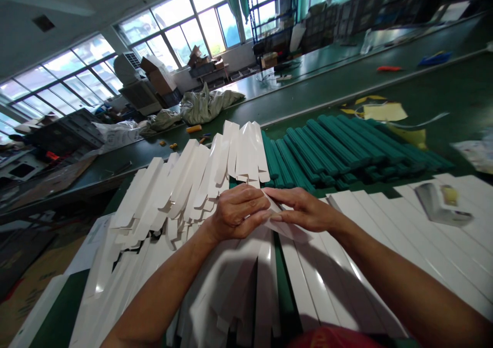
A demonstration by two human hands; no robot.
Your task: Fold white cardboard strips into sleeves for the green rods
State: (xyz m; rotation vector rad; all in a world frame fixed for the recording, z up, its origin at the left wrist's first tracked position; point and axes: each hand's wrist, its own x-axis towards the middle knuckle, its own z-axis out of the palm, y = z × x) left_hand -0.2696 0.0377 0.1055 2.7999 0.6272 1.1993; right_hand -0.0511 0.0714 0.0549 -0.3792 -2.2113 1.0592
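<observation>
My left hand [235, 210] and my right hand [306, 209] meet at the middle of the green table, both pinched on one long white cardboard box blank [283, 226]. The left fingers curl over its end flap; the right fingers press along its edge. Under and around my hands lie several more flat white blanks [346, 266]. A fan of folded white boxes [181, 184] spreads to the left and behind. A stack of long teal pieces [331, 150] lies just beyond my hands.
A grey and yellow tool [439, 204] rests on the blanks at right. Yellow paper scraps [385, 112] lie farther back. Crumpled sacks [204, 104], cardboard cartons [157, 76] and racks stand under the windows. Floor clutter sits at left.
</observation>
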